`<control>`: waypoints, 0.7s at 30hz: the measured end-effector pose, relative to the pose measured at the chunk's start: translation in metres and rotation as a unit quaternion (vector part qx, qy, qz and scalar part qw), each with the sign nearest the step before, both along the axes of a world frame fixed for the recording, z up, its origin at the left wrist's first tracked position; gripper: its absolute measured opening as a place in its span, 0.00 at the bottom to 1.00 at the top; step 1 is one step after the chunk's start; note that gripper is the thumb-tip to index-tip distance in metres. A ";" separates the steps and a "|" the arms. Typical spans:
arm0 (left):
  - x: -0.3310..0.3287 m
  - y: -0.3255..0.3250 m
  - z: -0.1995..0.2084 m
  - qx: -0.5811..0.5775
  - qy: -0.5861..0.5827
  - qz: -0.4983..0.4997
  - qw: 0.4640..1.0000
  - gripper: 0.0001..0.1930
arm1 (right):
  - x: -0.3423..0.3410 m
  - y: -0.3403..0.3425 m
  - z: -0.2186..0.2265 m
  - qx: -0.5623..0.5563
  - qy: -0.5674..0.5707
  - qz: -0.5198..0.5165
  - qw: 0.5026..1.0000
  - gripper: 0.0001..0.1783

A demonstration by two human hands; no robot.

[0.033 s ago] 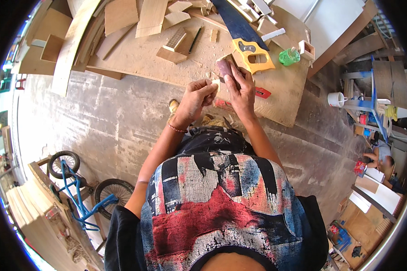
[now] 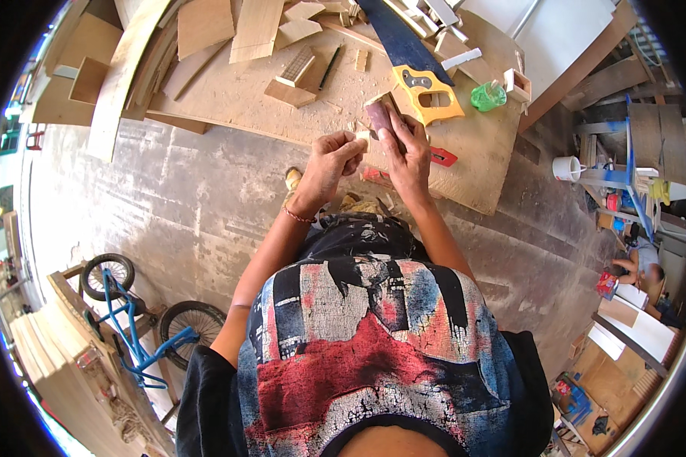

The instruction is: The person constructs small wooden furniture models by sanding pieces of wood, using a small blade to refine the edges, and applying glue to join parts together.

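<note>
Above the near edge of the wooden worktable [image 2: 267, 131], my left hand [image 2: 334, 161] is closed, pinching a small pale piece of wood [image 2: 365, 139] between thumb and fingers. Close beside it, my right hand [image 2: 408, 156] grips a block wrapped in reddish-brown sandpaper [image 2: 378, 116]. The block tilts up and left, near the wood piece; whether the two touch I cannot tell. A handsaw [image 2: 442, 113] with a yellow handle lies just beyond my right hand. Next to that wrist, a red tool [image 2: 443, 157] rests on the table, partly hidden.
A green cup [image 2: 488, 96] and a small wooden box [image 2: 517, 85] stand at the table's right side. Wood offcuts [image 2: 256, 30] and a dark pencil [image 2: 329, 68] lie farther back. A blue bicycle [image 2: 141, 343] is at lower left; another person [image 2: 645, 263] sits far right.
The small piece of wood in my left fingers has shifted very slightly. Both hands keep their grips and have barely moved.
</note>
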State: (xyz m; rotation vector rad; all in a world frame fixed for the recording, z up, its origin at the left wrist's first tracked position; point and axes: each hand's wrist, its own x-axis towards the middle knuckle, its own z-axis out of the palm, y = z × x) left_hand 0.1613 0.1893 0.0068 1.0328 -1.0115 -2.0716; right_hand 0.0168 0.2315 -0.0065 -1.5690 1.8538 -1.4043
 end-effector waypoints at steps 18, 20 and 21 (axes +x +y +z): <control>0.001 -0.003 -0.015 0.022 0.047 0.067 0.996 0.08 | 0.010 0.005 0.001 -0.017 -0.134 0.007 0.991 0.21; 0.001 -0.003 -0.014 0.043 0.059 0.080 0.994 0.07 | 0.012 0.009 -0.001 -0.028 -0.075 0.024 0.997 0.21; 0.000 -0.004 -0.015 0.053 0.065 0.087 0.993 0.07 | 0.013 0.011 -0.002 -0.033 -0.046 0.032 0.998 0.20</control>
